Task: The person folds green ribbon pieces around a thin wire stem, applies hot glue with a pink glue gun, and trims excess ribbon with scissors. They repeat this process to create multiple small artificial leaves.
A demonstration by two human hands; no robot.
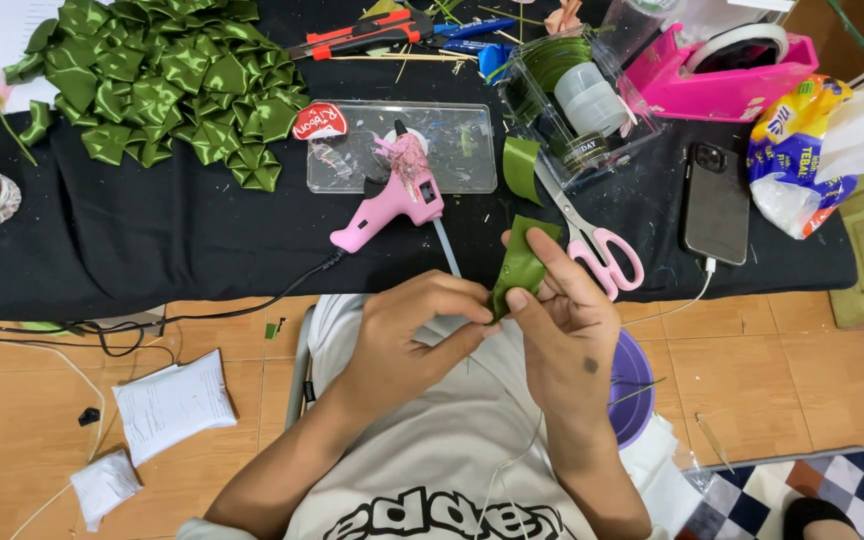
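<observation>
Presently we pinch a folded green satin ribbon piece (519,265) between our left hand (407,335) and right hand (567,320), just below the pink plastic glue gun (392,200).

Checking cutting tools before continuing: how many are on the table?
2: pink-handled scissors right of the pink glue gun, and a red-black utility knife at the table's far edge. Others may hide under the green ribbon pile.
</observation>
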